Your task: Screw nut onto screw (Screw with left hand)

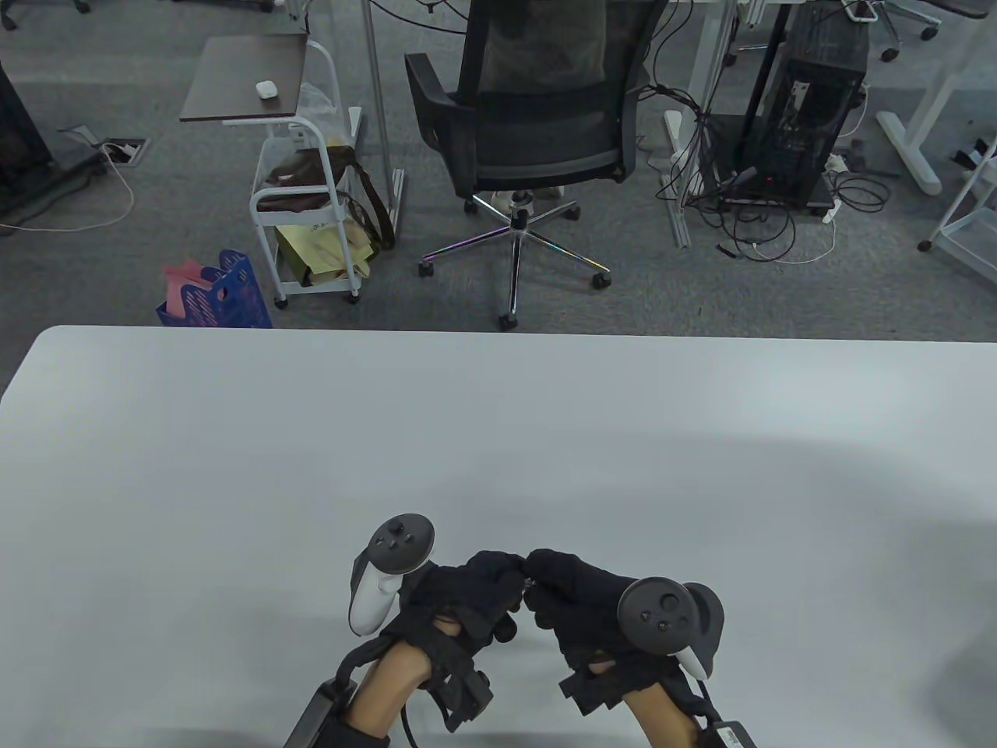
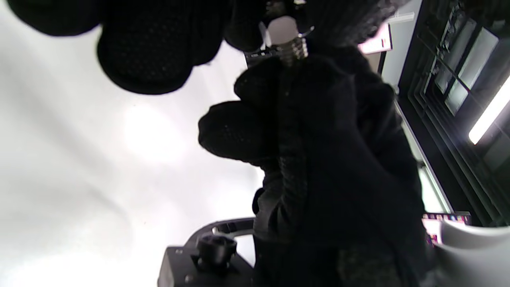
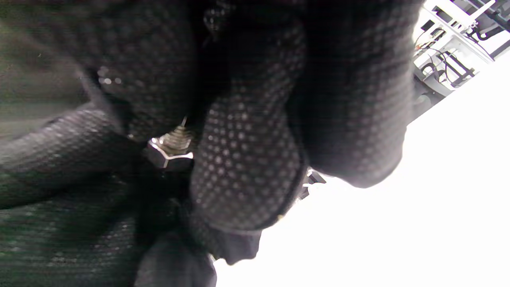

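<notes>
The screw [image 2: 294, 50] sits between the two hands' fingertips, held above the table [image 1: 498, 436] near its front edge at the 6 o'clock side of the table view. In the left wrist view its threaded shaft runs roughly from 12 to 6 o'clock, one end sinking into the right hand's [image 1: 580, 604] fingers, the other reaching toward the left hand's [image 1: 459, 596] fingertips. The nut [image 3: 169, 155] shows in the right wrist view as a hex edge with threads rising out of it at about 12 o'clock, so it looks already started on the shaft, though how far on is hidden.

Both hands are curled, fingertips meeting at the centre. The right seems to pinch the screw; which part the left pinches is not shown clearly, most likely the nut, given the task.

Both hands are equally near. Any turn must spin around the shaft's line, or the nut may bind.
</notes>
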`<action>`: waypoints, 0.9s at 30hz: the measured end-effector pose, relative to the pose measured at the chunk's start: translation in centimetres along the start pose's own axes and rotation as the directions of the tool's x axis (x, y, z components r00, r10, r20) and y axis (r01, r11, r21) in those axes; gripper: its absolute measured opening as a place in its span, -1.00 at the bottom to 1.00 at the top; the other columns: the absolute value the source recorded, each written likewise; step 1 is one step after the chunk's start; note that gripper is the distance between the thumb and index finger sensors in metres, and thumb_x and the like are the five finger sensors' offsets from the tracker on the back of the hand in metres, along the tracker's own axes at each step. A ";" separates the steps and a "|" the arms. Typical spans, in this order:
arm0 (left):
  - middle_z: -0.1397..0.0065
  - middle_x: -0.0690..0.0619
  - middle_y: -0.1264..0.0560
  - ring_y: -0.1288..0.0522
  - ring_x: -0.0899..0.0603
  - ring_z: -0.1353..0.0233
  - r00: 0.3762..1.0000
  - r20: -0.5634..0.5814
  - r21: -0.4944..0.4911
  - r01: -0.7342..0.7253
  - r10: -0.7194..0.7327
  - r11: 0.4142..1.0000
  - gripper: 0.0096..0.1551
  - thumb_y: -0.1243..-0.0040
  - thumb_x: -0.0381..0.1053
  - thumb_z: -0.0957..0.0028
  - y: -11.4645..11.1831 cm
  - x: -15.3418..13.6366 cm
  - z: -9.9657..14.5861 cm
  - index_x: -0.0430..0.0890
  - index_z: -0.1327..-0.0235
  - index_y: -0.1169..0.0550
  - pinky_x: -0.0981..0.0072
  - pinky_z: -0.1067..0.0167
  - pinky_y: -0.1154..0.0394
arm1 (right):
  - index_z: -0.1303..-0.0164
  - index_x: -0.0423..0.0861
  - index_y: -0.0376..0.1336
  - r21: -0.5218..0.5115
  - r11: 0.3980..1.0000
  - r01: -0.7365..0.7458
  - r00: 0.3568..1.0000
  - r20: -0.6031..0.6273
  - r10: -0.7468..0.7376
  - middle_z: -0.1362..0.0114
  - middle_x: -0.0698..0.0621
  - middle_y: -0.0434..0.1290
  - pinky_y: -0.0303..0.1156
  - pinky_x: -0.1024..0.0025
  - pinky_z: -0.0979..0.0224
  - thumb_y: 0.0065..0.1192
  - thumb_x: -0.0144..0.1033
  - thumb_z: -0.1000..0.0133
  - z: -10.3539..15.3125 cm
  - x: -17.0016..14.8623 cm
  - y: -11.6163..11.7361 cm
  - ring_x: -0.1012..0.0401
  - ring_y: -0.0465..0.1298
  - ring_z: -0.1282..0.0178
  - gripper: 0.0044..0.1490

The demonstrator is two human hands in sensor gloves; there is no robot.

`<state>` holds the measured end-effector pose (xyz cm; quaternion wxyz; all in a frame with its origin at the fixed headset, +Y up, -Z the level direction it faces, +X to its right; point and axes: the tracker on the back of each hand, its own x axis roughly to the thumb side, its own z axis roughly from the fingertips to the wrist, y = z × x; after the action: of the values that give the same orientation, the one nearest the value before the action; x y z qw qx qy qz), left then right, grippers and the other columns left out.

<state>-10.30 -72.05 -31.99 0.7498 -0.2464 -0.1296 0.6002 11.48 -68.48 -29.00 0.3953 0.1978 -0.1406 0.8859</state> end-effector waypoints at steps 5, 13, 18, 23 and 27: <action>-0.19 -0.40 -0.46 -0.58 -0.37 0.09 1.000 -0.011 -0.044 -0.005 0.004 0.999 -0.35 -0.09 0.01 0.04 0.0 0.1 0.0 -0.31 -0.24 -0.43 -0.21 0.12 -0.45 | 0.01 -0.07 0.49 0.027 1.000 -0.016 1.000 0.005 0.016 0.06 -0.01 0.73 0.85 0.30 0.17 0.55 -0.16 0.24 0.0 0.0 0.5 0.30 0.88 0.40 -0.42; -0.11 -0.43 -0.52 -0.60 -0.39 0.17 0.998 -0.061 -0.024 -0.002 0.001 1.000 -0.35 -0.08 0.07 0.05 0.3 -0.5 -0.1 -0.36 -0.13 -0.52 -0.23 0.18 -0.46 | 0.01 -0.06 0.49 0.050 0.998 -0.032 0.999 0.004 0.032 0.06 0.00 0.73 0.85 0.31 0.17 0.55 -0.15 0.24 -0.1 -0.1 0.8 0.30 0.88 0.39 -0.42; -0.16 -0.43 -0.48 -0.59 -0.39 0.12 0.999 -0.051 -0.015 -0.010 0.009 1.000 -0.28 -0.07 0.09 0.04 0.4 -0.5 0.0 -0.34 -0.26 -0.44 -0.23 0.14 -0.45 | 0.01 -0.06 0.49 0.044 0.999 -0.023 1.000 -0.005 0.023 0.06 -0.01 0.73 0.85 0.31 0.16 0.55 -0.15 0.24 -0.1 -0.3 0.8 0.30 0.88 0.39 -0.42; -0.11 -0.43 -0.52 -0.60 -0.39 0.16 0.998 -0.058 -0.030 0.008 -0.010 1.000 -0.35 -0.08 0.05 0.05 0.2 -0.4 -0.2 -0.36 -0.14 -0.51 -0.24 0.17 -0.46 | 0.01 -0.07 0.49 0.048 0.999 -0.022 1.000 0.001 0.022 0.06 -0.01 0.73 0.85 0.30 0.17 0.55 -0.15 0.24 -0.1 -0.2 0.7 0.30 0.88 0.39 -0.42; -0.22 -0.42 -0.44 -0.57 -0.38 0.07 0.998 -0.034 -0.061 -0.049 0.047 0.997 -0.28 -0.07 0.06 0.03 0.5 -0.5 -0.1 -0.31 -0.32 -0.38 -0.22 0.09 -0.44 | 0.01 -0.07 0.48 0.029 1.000 -0.011 1.000 0.000 0.011 0.06 -0.01 0.73 0.85 0.31 0.16 0.55 -0.15 0.24 -0.1 -0.1 0.5 0.30 0.88 0.39 -0.42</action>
<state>-10.76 -72.53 -32.29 0.7292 -0.2822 -0.1302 0.6096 11.16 -68.85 -29.23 0.3877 0.2029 -0.1289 0.8899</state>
